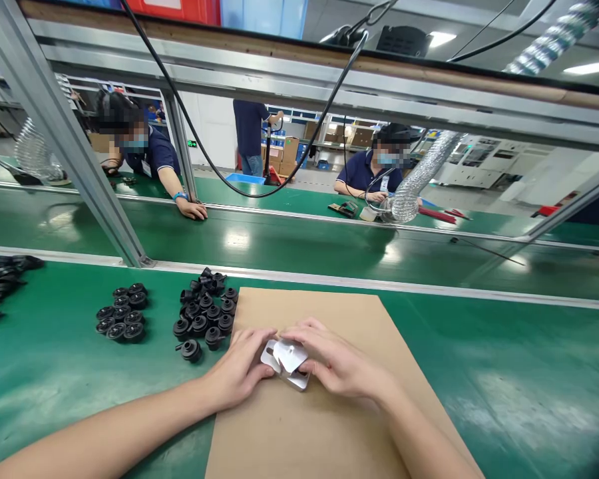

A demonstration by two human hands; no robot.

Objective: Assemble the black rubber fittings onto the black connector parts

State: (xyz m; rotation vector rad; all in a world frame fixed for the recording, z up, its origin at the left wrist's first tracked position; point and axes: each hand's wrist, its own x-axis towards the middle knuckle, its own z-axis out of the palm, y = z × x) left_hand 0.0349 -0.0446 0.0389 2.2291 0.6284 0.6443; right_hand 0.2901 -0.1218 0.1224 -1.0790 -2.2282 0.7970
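Silvery metal pieces (290,356) lie together over the brown cardboard sheet (299,432), between my two hands. My left hand (242,366) has its thumb and fingers curved around the left edge of the metal pieces. From the right, my right hand (334,359) grips them, with the fingers over the top and the thumb at the near side. The pieces overlap at different angles, and their undersides are hidden.
Several black round parts (199,324) stand just left of the cardboard, with another group (122,316) farther left and black pieces (2,279) at the far left. A metal frame post (80,140) rises beyond. People (154,150) are across the conveyor (279,239).
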